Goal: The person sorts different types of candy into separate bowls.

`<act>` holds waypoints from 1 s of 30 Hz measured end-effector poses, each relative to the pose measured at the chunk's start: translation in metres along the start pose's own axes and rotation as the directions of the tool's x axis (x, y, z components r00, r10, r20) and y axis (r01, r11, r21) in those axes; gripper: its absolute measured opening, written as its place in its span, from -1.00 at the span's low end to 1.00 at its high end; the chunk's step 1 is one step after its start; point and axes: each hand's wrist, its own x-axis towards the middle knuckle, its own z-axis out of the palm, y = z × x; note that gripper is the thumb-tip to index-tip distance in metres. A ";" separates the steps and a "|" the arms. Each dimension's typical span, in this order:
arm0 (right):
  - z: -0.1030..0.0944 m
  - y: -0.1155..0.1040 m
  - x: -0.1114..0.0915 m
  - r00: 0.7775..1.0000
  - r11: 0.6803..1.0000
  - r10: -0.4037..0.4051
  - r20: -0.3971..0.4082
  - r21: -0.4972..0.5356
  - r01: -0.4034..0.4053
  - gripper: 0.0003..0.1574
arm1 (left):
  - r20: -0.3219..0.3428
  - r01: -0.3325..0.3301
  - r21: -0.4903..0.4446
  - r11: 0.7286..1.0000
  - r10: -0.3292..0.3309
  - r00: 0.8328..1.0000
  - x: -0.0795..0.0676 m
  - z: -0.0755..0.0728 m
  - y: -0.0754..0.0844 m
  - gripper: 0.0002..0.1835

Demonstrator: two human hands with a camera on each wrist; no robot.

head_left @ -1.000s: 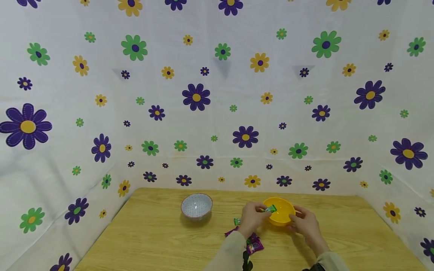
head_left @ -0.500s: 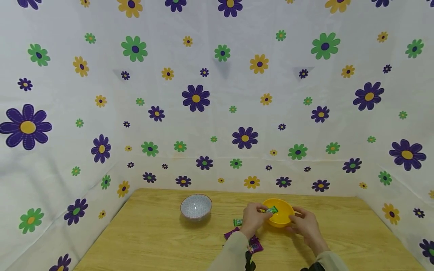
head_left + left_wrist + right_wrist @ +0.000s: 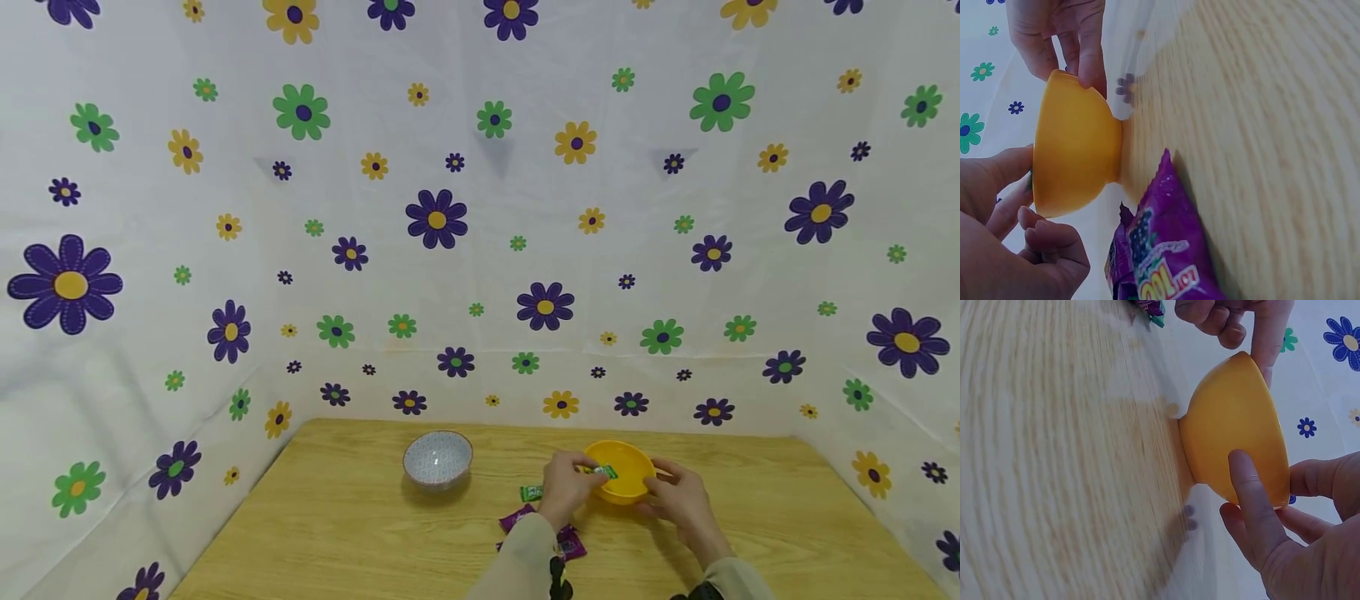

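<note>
My left hand [image 3: 564, 487] pinches a small green-wrapped candy [image 3: 608, 472] over the near left part of a yellow bowl [image 3: 632, 477]. From the other side, my right hand [image 3: 681, 505] grips the bowl's rim, with the thumb and fingers on either side of the wall. In the right wrist view the bowl [image 3: 1235, 425] stands upright on its foot on the wooden table. Left fingers reach over the rim in the left wrist view, where the bowl's wall hides most of the candy. A second green candy [image 3: 530, 493] lies left of that hand.
Several purple candy packets [image 3: 572, 545] lie beneath and beside the left wrist; one purple packet [image 3: 1169, 244] shows a grape print up close. A grey patterned bowl [image 3: 438, 460] stands farther left on the table [image 3: 337, 517]. Flowered cloth [image 3: 495, 250] hangs behind and at both sides.
The green candy in my left hand has dipped slightly and its free end now tilts down toward the inside of the bowl. The right hand stays at the rim.
</note>
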 end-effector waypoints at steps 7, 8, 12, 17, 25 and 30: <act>0.000 0.000 0.000 1.000 1.000 -0.004 0.005 -0.003 0.004 -0.33 | 0.016 -0.026 0.027 0.999 0.026 1.000 -0.003 -0.008 0.002 -0.88; 0.000 -0.001 0.000 1.000 1.000 -0.007 0.003 -0.003 0.007 -0.33 | 0.020 -0.037 0.030 0.999 0.036 0.999 -0.003 -0.010 0.002 -0.88; 0.001 0.000 0.001 1.000 1.000 -0.012 0.003 -0.020 0.012 -0.32 | 0.032 -0.060 0.011 0.998 0.059 0.998 -0.002 -0.022 -0.001 -0.87; 0.002 0.001 0.001 1.000 0.999 -0.016 0.008 -0.035 0.017 -0.32 | 0.076 -0.068 -0.047 0.997 0.072 0.994 0.003 -0.039 -0.010 -0.85; 0.001 0.002 -0.001 1.000 1.000 0.004 -0.008 -0.020 -0.004 -0.33 | 0.116 -0.085 -0.032 0.996 0.088 0.989 0.007 -0.076 -0.026 -0.83; -0.001 0.001 -0.003 1.000 1.000 0.009 -0.011 -0.016 -0.009 -0.33 | 0.143 -0.071 -0.012 0.997 0.072 0.987 0.007 -0.095 -0.033 -0.86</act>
